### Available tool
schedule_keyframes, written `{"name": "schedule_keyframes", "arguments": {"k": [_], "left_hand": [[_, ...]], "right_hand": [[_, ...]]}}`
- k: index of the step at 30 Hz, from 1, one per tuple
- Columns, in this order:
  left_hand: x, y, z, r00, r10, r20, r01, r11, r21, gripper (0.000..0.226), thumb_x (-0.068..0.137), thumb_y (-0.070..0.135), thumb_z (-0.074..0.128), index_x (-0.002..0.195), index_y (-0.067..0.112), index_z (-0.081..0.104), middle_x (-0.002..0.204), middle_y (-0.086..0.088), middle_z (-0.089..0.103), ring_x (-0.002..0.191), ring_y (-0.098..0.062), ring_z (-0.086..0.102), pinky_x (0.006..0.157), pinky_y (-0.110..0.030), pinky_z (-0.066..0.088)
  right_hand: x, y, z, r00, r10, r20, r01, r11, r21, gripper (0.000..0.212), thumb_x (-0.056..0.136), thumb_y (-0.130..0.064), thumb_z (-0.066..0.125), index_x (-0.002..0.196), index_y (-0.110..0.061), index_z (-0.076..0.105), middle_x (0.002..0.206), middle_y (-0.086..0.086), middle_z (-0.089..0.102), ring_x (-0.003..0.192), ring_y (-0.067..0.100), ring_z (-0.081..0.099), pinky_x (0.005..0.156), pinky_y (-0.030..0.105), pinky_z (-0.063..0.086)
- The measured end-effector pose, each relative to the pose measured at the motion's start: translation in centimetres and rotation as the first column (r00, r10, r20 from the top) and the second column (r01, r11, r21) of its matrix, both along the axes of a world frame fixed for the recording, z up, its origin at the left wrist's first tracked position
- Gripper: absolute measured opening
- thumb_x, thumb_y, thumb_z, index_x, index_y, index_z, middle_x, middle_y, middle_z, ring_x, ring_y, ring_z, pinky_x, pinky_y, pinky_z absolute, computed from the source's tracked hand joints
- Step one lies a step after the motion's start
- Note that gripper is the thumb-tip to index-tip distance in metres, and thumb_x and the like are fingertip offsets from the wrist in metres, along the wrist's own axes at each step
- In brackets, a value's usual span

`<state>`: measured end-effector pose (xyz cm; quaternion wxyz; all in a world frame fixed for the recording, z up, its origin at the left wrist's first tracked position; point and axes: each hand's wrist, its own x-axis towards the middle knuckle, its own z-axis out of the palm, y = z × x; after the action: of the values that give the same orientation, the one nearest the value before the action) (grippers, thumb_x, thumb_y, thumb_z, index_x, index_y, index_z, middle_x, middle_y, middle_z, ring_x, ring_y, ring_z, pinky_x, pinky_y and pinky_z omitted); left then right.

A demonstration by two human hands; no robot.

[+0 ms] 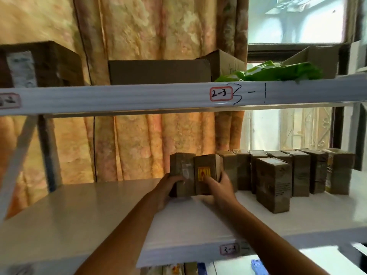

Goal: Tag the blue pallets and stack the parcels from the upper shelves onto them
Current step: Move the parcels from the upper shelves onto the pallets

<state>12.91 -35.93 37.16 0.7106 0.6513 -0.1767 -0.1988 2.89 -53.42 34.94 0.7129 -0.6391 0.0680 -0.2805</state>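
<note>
Parcels: two brown parcels [195, 173] are clamped upright, side by side, at the left end of a row of parcels [282, 175] on the white shelf [99, 211].
Left grip [171, 187]: curled round the left parcel's outer side.
Right grip [220, 184]: pressed on the right parcel, thumb on its front.
Arms: both are stretched forward over the shelf.
Upper shelf [139, 96]: cardboard boxes [158, 72] and a green bag [278, 72] are carried.

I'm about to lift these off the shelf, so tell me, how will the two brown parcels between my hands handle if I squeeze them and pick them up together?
The two parcels look boxy and tape-wrapped, so probably stiff. The left hand and right hand clamp only their outer sides, so the pair might slip apart or hinge at the seam. They stand tall and narrow, so likely tippy.
</note>
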Motion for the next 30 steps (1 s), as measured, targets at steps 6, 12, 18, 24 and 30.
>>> {"name": "schedule_keyframes", "arguments": {"k": [6,12,18,24,30], "left_hand": [[-5.4,7.4,0.4,0.997,-0.017,-0.079,0.005,0.99,-0.142,0.04,0.083,0.038,0.077,0.118,0.022,0.067,0.107,-0.011,0.076,0.105,-0.029,0.069,0.086,-0.046,0.06],[-12.4,12.9,-1.7,1.0,-0.026,-0.013,0.021,0.961,-0.277,0.027,0.084,0.039,0.074,0.106,0.024,0.07,0.098,-0.006,0.078,0.088,-0.02,0.076,0.073,-0.035,0.061],[-20.0,17.7,-4.8,0.997,-0.038,-0.061,0.014,0.934,-0.356,0.051,0.09,0.059,0.054,0.119,0.022,0.072,0.121,-0.014,0.072,0.108,-0.03,0.07,0.085,-0.044,0.057],[-28.0,21.0,-9.4,0.951,-0.175,-0.256,0.045,0.894,-0.445,0.073,0.077,0.048,0.08,0.139,0.016,0.059,0.143,-0.02,0.057,0.13,-0.042,0.055,0.103,-0.061,0.047],[-35.6,19.7,-16.5,0.854,-0.232,-0.465,-0.01,0.887,-0.461,0.086,0.065,0.043,0.09,0.14,0.017,0.059,0.138,-0.024,0.059,0.129,-0.046,0.053,0.107,-0.066,0.038]], "right_hand": [[-5.3,4.0,1.2,0.99,0.139,0.018,-0.136,0.983,-0.122,0.053,0.083,-0.044,0.076,0.132,-0.031,0.062,0.118,0.005,0.077,0.104,0.019,0.077,0.085,0.037,0.062],[-12.3,11.3,-0.5,0.988,0.151,0.01,-0.15,0.986,-0.075,0.056,0.086,-0.046,0.064,0.136,-0.022,0.057,0.117,0.007,0.076,0.103,0.022,0.076,0.074,0.03,0.061],[-19.2,14.9,-3.9,0.968,0.231,-0.092,-0.237,0.97,-0.06,0.067,0.079,-0.055,0.068,0.132,-0.016,0.057,0.118,0.012,0.075,0.105,0.029,0.074,0.082,0.039,0.063],[-25.4,15.8,-8.1,0.924,0.314,-0.218,-0.32,0.947,0.008,0.057,0.081,-0.046,0.067,0.132,-0.022,0.058,0.121,0.014,0.073,0.105,0.031,0.073,0.078,0.042,0.063],[-31.5,15.5,-14.5,0.882,0.28,-0.379,-0.293,0.956,0.025,0.06,0.072,-0.053,0.075,0.124,-0.026,0.062,0.101,0.003,0.08,0.089,0.022,0.079,0.066,0.033,0.062]]}}
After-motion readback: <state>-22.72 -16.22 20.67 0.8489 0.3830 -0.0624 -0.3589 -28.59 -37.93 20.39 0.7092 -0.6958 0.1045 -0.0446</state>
